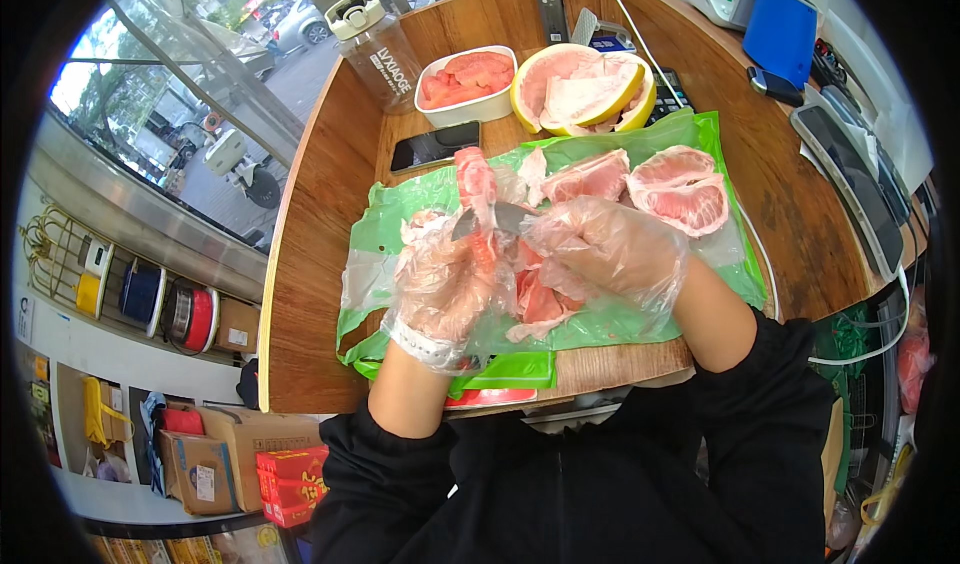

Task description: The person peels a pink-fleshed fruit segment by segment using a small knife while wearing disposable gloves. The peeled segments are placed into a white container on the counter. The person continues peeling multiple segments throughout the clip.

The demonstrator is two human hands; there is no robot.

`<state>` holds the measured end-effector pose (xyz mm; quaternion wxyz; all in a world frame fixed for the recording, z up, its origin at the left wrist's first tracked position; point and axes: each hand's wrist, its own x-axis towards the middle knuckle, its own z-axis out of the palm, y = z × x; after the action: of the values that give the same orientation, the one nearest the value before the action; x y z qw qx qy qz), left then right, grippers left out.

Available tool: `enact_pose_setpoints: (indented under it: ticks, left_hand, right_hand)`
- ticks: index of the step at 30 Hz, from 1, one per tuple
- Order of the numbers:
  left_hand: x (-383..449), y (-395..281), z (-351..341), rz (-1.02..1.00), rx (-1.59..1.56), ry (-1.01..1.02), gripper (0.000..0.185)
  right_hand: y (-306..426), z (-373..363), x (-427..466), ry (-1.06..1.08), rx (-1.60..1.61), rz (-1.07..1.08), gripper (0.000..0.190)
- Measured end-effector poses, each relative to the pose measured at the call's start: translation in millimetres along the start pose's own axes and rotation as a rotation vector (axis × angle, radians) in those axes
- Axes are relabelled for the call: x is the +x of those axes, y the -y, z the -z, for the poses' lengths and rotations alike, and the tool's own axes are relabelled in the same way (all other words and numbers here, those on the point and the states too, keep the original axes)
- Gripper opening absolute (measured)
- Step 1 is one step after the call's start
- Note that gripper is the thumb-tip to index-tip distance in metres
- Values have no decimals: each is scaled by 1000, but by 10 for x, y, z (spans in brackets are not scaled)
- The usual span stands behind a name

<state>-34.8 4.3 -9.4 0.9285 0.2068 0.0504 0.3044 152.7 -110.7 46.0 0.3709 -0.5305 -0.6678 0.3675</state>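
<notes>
My left hand, in a clear plastic glove, grips a long segment of pink pomelo that points away from me. In my right hand, also gloved, is a small curved blade laid against that segment; its handle is hidden by the fingers. Both hands are above a spread green plastic bag. Peeled membrane scraps lie between the hands. Beyond my right hand rest a pomelo wedge and a larger unpeeled chunk of pomelo.
A white tub of peeled pulp stands at the back, beside yellow pomelo rind. A phone lies left of centre, near a clear bottle. Raised wooden sides border the desk. A charging phone is at the right.
</notes>
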Motion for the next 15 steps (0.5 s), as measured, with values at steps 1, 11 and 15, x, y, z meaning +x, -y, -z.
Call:
enact_pose_setpoints:
  ticks: [1,11,15]
  left_hand:
    - [4,-1,9,40,-10,11,37]
    - [-28,41,-215,37,139,140,33]
    - [-27,47,-162,129,-3,150,35]
  right_hand:
    - [-8,-7,5,3,21,3,32]
    - [-128,-35,17,-156,-65,144,31]
    - [-112,-57,28,-118,-14,204,30]
